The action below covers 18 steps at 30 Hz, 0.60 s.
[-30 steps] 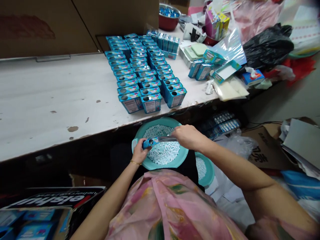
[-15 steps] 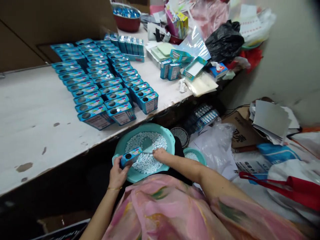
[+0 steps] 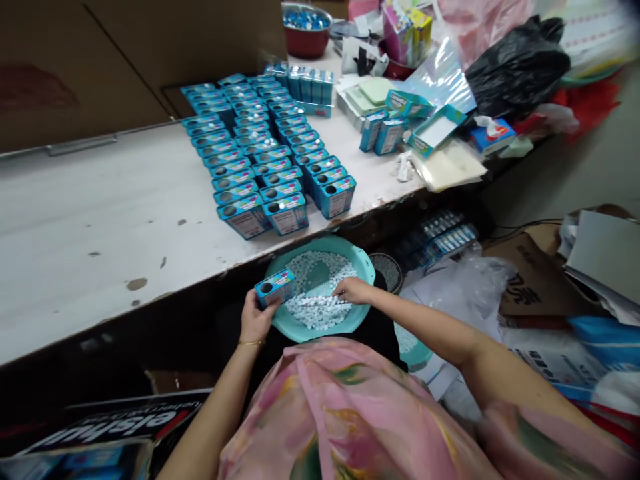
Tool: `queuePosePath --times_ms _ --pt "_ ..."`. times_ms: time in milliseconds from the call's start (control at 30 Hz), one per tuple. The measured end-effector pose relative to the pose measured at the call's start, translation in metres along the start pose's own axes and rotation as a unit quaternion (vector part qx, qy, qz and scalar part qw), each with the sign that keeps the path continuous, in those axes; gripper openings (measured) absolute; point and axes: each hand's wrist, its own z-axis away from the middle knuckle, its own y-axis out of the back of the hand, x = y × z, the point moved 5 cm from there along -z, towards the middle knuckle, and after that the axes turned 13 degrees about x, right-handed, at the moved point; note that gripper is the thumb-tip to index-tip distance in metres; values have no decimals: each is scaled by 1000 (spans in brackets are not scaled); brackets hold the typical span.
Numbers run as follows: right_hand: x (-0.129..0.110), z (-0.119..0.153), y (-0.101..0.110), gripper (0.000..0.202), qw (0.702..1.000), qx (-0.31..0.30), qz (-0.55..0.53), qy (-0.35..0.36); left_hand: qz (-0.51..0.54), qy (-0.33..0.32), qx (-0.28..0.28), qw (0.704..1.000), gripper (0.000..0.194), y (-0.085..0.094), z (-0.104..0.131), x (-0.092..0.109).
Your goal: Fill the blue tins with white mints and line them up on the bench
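My left hand (image 3: 257, 319) is closed around a small blue box (image 3: 275, 287), tilted at the left rim of a turquoise basin (image 3: 367, 261). A dark round hole shows in the box's top. Inside the basin lie many small white pellets (image 3: 320, 319), with a patch of bare bottom towards the back. Low over them, my right hand (image 3: 353, 291) is closed on a thin scoop (image 3: 323, 300), which carries a row of pellets and points left towards the box. The scoop's exact shape is hard to make out.
Rows of similar blue boxes (image 3: 286, 215) stand on the white table (image 3: 100, 220); a few pellets lie on their tops. Further back are a red bowl (image 3: 306, 45), an open carton (image 3: 436, 132) and a black plastic bag (image 3: 517, 63). A second turquoise basin (image 3: 420, 357) sits by my right side.
The view has swung left, so everything appears further right. The scoop now carries a row of pellets, and the box has moved from over the pellets to the basin's left rim.
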Motion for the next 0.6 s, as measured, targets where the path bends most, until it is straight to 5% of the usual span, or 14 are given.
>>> queuePosePath --times_ms 267,600 --pt "-43 6 92 24 993 67 -47 83 -67 -37 3 997 38 1 5 11" --pt "-118 -8 124 26 978 32 202 49 -83 -108 -46 990 34 -19 9 22"
